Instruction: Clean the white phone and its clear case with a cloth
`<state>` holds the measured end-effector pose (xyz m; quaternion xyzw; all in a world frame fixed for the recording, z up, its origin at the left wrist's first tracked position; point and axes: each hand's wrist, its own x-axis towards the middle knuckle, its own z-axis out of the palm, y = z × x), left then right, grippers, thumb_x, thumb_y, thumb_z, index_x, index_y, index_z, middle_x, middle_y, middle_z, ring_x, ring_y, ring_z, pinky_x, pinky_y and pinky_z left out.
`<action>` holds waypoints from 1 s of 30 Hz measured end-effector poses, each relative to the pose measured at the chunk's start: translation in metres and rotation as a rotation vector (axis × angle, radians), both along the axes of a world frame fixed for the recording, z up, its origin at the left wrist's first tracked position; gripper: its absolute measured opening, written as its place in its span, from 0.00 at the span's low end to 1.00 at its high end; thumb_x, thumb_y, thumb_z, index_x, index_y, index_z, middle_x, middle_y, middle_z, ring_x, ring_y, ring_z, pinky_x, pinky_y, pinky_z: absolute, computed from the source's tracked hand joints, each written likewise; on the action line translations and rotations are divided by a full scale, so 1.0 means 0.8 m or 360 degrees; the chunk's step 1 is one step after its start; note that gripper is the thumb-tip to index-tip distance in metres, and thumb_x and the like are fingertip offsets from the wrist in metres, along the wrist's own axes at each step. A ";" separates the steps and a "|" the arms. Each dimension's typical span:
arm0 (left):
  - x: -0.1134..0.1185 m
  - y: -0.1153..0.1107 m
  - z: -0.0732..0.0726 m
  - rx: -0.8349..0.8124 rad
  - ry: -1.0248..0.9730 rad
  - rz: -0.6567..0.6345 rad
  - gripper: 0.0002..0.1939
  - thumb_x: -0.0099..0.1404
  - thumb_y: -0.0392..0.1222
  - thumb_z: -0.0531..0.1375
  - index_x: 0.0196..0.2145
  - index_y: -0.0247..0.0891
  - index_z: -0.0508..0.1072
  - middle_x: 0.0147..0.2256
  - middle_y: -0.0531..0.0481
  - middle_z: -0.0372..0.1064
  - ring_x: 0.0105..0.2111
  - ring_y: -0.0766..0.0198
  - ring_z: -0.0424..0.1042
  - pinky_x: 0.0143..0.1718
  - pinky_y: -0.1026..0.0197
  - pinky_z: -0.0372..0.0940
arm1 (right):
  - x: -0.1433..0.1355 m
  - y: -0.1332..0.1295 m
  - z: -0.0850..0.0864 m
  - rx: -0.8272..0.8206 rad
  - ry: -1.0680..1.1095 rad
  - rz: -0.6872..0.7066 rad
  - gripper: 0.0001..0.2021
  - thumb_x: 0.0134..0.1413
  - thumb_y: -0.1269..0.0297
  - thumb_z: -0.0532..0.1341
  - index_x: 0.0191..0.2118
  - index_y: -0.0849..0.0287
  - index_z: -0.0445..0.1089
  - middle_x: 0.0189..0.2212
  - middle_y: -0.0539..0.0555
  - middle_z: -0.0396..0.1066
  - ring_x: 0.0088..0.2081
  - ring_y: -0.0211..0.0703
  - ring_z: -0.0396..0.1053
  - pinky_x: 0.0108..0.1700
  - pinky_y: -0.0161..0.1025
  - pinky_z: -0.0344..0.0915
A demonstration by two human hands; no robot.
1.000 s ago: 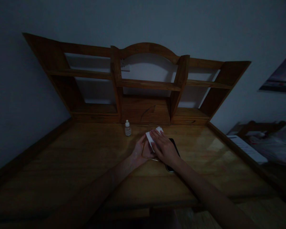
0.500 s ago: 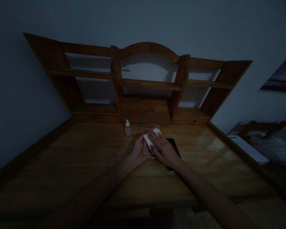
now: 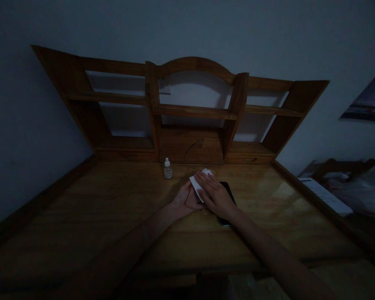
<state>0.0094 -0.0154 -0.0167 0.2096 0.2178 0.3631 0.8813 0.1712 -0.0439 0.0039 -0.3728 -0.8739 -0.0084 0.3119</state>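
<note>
A clear phone case (image 3: 191,201) with a thin brownish rim rests in my left hand (image 3: 180,203), whose fingers support it from the left and below. My right hand (image 3: 217,197) presses a folded white tissue (image 3: 196,186) flat against the case, covering much of it. Under my right wrist, a black phone (image 3: 228,191) lies on the wooden desk (image 3: 112,212), partly hidden by the hand and forearm. To the left of my hands stands a small clear dropper bottle (image 3: 168,171) with a white top.
A wooden shelf unit (image 3: 195,111) with small drawers runs along the back of the desk against the wall. Raised wooden edges border both sides. Beyond the right edge are white papers (image 3: 326,196) and a wooden chair (image 3: 342,168).
The phone case has tilted and turned in my left hand, so its far end shows less. My right hand and the tissue have shifted slightly with it.
</note>
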 end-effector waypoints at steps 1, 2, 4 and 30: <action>0.000 0.000 -0.001 0.0022 0.0008 -0.0027 0.18 0.70 0.51 0.53 0.48 0.38 0.72 0.39 0.45 0.74 0.36 0.58 0.73 0.41 0.52 0.68 | 0.001 0.000 0.001 0.0001 0.0001 0.0003 0.26 0.69 0.62 0.48 0.70 0.51 0.47 0.67 0.54 0.54 0.69 0.46 0.49 0.68 0.56 0.52; 0.000 -0.001 -0.001 0.0032 0.0025 -0.0043 0.19 0.70 0.51 0.52 0.48 0.37 0.72 0.38 0.45 0.74 0.35 0.57 0.73 0.41 0.51 0.68 | 0.001 0.000 0.002 -0.0002 0.0001 0.0008 0.26 0.69 0.62 0.48 0.70 0.52 0.47 0.67 0.54 0.54 0.69 0.46 0.49 0.68 0.56 0.51; 0.000 -0.002 -0.001 0.0029 0.0076 -0.0043 0.19 0.70 0.51 0.51 0.47 0.37 0.73 0.37 0.44 0.74 0.34 0.57 0.73 0.41 0.50 0.69 | 0.002 0.001 0.003 -0.0016 0.0002 0.0017 0.26 0.70 0.62 0.48 0.70 0.51 0.47 0.67 0.53 0.54 0.69 0.46 0.49 0.68 0.56 0.51; 0.011 -0.008 0.010 -0.0133 -0.0078 0.0186 0.16 0.69 0.45 0.51 0.45 0.36 0.74 0.39 0.43 0.75 0.36 0.57 0.74 0.40 0.54 0.68 | 0.003 0.000 0.001 0.0018 0.0064 0.0002 0.27 0.67 0.60 0.53 0.68 0.59 0.53 0.67 0.60 0.54 0.68 0.50 0.50 0.68 0.56 0.50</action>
